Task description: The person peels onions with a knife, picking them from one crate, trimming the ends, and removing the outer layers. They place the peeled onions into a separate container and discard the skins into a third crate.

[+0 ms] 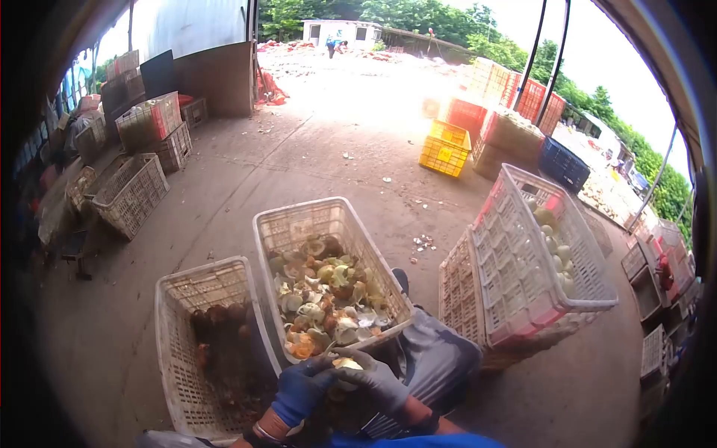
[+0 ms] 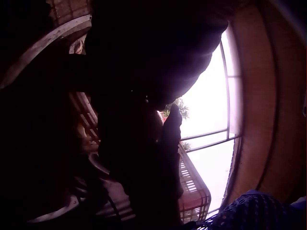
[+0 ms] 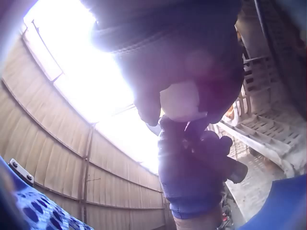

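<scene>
A pale, partly peeled onion (image 1: 348, 364) is held between both hands over the person's lap, in front of the crate of peelings. My right hand (image 1: 379, 385), in a grey glove, grips it; in the right wrist view the onion (image 3: 180, 101) shows white between the thumb and fingers. From the other side my left hand (image 1: 305, 387), in a blue glove with dark fingertips, holds the onion with curled fingers. The left wrist view is mostly dark and hides the grip. Onion skins and scraps (image 1: 328, 299) fill much of the crate (image 1: 267, 224) ahead.
On the left stands a crate (image 1: 168, 351) with brown-skinned onions (image 1: 216, 313). Stacked crates (image 1: 508, 261) on the right hold pale peeled onions (image 1: 560, 257). A yellow crate (image 1: 446, 149) and a dark blue crate (image 1: 564, 164) stand farther back. Scraps litter the concrete floor (image 1: 358, 179).
</scene>
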`<act>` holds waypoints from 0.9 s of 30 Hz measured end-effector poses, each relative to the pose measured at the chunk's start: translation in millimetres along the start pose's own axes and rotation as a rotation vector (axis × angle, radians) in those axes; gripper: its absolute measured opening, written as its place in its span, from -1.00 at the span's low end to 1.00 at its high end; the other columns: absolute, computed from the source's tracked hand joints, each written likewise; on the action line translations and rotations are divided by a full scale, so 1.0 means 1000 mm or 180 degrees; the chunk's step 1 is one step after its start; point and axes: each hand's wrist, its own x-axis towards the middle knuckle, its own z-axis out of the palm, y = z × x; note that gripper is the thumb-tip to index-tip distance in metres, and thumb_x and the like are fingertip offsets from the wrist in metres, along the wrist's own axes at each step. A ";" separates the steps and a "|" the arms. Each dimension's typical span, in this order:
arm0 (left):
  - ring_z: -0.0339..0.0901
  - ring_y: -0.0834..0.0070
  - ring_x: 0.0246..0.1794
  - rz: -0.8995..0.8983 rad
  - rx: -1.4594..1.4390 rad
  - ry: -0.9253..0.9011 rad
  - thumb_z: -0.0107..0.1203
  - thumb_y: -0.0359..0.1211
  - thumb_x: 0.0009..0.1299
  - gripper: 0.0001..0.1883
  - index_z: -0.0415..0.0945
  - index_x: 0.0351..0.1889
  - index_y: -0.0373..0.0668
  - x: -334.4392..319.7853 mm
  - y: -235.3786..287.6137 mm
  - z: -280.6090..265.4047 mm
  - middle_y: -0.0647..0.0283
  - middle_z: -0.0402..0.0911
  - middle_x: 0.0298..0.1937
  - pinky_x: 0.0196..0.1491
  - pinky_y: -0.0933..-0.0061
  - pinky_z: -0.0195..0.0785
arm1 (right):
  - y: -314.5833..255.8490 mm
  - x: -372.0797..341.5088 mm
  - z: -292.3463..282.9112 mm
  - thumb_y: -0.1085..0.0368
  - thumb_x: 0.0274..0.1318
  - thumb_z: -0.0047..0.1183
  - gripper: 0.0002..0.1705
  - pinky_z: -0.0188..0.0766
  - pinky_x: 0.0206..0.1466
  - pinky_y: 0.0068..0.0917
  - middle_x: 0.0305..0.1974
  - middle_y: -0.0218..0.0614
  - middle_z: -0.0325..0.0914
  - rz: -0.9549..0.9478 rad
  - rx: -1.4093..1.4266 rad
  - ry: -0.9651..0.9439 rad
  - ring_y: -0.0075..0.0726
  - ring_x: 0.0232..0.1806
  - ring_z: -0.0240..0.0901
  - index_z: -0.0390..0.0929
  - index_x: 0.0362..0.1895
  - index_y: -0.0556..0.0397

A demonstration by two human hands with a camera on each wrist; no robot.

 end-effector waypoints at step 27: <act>0.67 0.19 -0.44 0.2547 0.3275 0.0541 0.25 -0.32 0.36 -0.40 0.54 0.41 -0.18 -0.036 0.039 -0.015 0.12 0.71 -0.28 -0.38 0.14 0.51 | 0.005 0.001 0.001 -0.12 0.34 0.31 -0.10 0.57 0.25 -0.28 0.06 -0.26 0.63 -0.0028 0.2046 -0.0382 -0.31 0.08 0.61 0.30 0.55 0.10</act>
